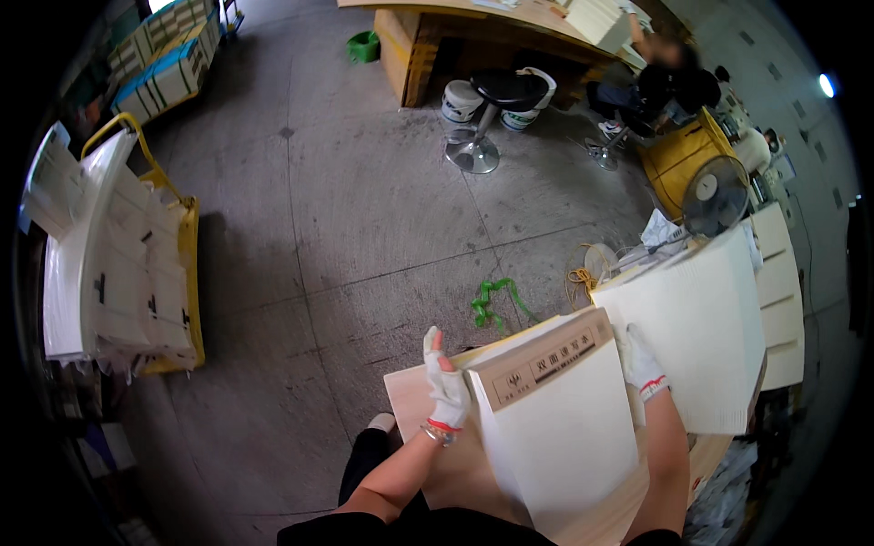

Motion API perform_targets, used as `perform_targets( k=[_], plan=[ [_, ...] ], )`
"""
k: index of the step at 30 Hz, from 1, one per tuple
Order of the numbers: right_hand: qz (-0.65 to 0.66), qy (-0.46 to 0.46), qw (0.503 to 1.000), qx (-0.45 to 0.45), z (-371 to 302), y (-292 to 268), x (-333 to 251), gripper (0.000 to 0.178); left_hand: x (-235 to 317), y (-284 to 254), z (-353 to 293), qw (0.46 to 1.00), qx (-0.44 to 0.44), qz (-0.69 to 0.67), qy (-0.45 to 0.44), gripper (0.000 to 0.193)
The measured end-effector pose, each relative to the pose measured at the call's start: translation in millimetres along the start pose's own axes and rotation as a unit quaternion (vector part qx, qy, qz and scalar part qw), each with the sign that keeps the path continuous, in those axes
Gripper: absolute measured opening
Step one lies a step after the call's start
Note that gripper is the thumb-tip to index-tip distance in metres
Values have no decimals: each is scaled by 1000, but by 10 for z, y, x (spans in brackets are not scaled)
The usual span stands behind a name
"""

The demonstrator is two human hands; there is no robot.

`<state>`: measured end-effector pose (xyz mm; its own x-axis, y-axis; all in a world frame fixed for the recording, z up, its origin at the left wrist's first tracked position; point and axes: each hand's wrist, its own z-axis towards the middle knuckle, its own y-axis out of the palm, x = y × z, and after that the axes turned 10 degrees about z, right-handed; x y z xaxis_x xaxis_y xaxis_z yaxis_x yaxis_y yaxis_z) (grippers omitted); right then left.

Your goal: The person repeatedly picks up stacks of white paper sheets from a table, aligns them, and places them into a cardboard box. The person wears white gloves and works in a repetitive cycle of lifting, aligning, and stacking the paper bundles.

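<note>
A white paper stack [564,446] is set on the pale wooden bench [414,396], between the two hands; its near end is partly hidden by dark clothing. A flat brown printed band [546,359] is laid across its far end. The left hand [446,387] is held upright at the stack's left edge, its fingers extended, and the right hand [641,359] is stretched straight along the right side (whether either is pressed against the paper cannot be told). Both are covered by white gloves with red cuffs. On the right, a second stack [683,328] of smooth white sheets is seen, with the foot of one round fan [716,196] hidden behind it. One green strap [492,300] is curled on the grey floor [364,227]. Farther off, one black-topped stool [505,88] and two white buckets are grouped near another bench [391,55], where a seated person [669,91] is blurred at the head.
</note>
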<state>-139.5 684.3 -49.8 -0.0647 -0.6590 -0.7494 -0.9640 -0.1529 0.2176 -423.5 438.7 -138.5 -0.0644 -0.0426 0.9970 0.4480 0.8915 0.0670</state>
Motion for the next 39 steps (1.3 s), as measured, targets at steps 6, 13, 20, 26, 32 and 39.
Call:
perform_targets(
  k=[6,13,20,26,32,39],
  plan=[
    [-76,11,997,21,455,315,-146,47,160,42,0,999,-12,28,-13,70],
    [-113,11,993,27,182,174,-266,48,306,-27,98,999,-33,40,-14,72],
    [-106,-5,993,50,-124,99,-340,49,209,-160,202,970,-226,-9,-92,73],
    [-89,-86,992,20,-844,-46,-345,49,724,12,1098,845,-519,106,-70,74],
    [260,-389,846,255,-2550,-1008,1266,48,745,654,1082,634,-724,231,-144,84],
    [363,-223,873,236,-2562,330,2488,46,-177,1045,1101,595,-741,204,-236,73]
  ],
)
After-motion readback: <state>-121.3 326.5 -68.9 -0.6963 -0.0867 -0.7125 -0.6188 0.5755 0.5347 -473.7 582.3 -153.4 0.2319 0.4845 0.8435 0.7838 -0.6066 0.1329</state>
